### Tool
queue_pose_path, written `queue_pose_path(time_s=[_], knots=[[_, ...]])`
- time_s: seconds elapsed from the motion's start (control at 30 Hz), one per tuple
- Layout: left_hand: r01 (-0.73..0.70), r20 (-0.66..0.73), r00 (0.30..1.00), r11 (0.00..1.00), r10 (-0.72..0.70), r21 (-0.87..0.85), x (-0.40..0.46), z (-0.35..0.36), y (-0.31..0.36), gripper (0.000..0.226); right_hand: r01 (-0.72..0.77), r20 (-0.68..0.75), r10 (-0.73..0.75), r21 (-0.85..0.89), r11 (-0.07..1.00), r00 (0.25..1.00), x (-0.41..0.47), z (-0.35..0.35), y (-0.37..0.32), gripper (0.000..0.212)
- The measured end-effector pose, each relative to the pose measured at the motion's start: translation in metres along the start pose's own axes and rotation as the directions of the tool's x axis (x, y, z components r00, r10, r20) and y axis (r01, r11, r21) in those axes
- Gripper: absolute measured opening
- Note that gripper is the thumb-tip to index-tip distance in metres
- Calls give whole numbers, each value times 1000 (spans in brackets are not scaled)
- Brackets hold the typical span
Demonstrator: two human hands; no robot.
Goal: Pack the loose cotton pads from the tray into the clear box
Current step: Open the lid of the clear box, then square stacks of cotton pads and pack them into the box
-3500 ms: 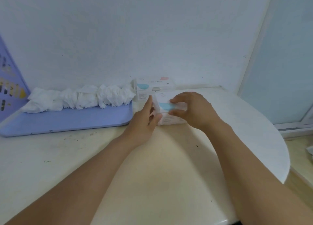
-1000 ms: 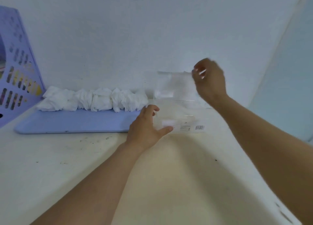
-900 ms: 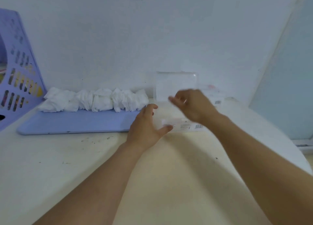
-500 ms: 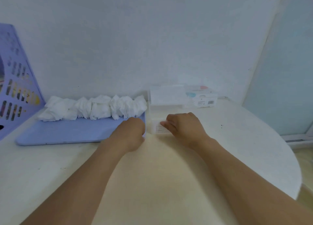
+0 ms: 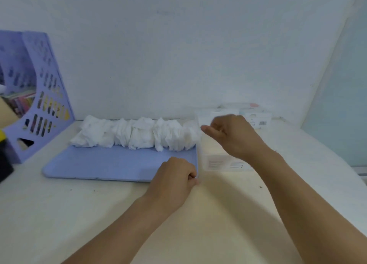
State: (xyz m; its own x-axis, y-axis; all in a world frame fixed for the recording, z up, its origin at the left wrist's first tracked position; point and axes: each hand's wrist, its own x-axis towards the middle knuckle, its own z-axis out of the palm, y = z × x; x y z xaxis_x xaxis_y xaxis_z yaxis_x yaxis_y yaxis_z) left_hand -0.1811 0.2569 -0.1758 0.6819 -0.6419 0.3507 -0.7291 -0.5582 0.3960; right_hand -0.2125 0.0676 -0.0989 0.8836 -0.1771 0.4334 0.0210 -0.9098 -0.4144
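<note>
A row of loose white cotton pads lies along the back of the pale purple tray. The clear box stands against the tray's right edge, its lid up at the back. My left hand rests on the tray's front right corner with its fingers curled; nothing shows in it. My right hand hovers over the box, blurred, fingers loosely curled and the thumb pointing left toward the nearest pads. It holds nothing.
A purple file rack with books stands at the far left, and a dark object sits at the left edge. A small white carton is behind the box by the wall. The round table's edge curves away on the right.
My right hand has lifted off the box's front and moved up and left over it. My left hand stays curled at the tray's corner. The view has shifted left.
</note>
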Motion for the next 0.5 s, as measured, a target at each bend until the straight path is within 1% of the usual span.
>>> queue_pose_path(time_s=[0.03, 0.07, 0.1, 0.13, 0.2, 0.23, 0.27, 0.3, 0.37, 0.4, 0.43, 0.5], knots=[[15, -10, 1000, 1000, -15, 1, 0, 2, 1, 37, 20, -9, -20, 33, 999, 1000, 11, 5, -8, 37], [22, -17, 1000, 1000, -22, 7, 1, 4, 3, 33, 22, 22, -23, 23, 999, 1000, 21, 13, -15, 27], [20, -24, 1000, 1000, -20, 9, 1, 6, 6, 29, 5, 88, -4, -21, 1000, 996, 31, 22, -21, 30], [8, -26, 1000, 1000, -8, -7, 2, 6, 9, 25, -17, 166, 27, -65, 998, 986, 40, 32, -24, 40], [-9, 20, 1000, 991, 11, -135, 8, 1, 11, 21, -50, 267, 87, -145, 988, 960, 56, 49, -23, 54], [-5, 35, 999, 975, 13, -224, 14, -4, 8, 25, -52, 296, 102, -171, 984, 950, 60, 55, -21, 59], [6, 16, 1000, 957, -2, -289, 20, -10, 3, 29, -61, 305, 110, -167, 984, 946, 62, 57, -17, 64], [20, -36, 999, 951, -32, -309, 27, -16, -5, 30, -83, 300, 117, -125, 989, 947, 62, 57, -12, 72], [30, -202, 976, 969, -81, -244, 36, -24, -27, 26, -134, 292, 147, -61, 989, 945, 57, 54, -6, 91], [33, -274, 957, 975, -94, -218, 38, -25, -37, 26, -131, 299, 153, -94, 987, 942, 54, 52, -2, 100], [39, -303, 947, 976, -104, -212, 39, -23, -44, 28, -119, 311, 164, -159, 980, 936, 52, 48, 1, 106], [47, -251, 963, 982, -94, -185, 38, -16, -49, 35, -127, 304, 207, -264, 956, 930, 48, 40, 6, 107]])
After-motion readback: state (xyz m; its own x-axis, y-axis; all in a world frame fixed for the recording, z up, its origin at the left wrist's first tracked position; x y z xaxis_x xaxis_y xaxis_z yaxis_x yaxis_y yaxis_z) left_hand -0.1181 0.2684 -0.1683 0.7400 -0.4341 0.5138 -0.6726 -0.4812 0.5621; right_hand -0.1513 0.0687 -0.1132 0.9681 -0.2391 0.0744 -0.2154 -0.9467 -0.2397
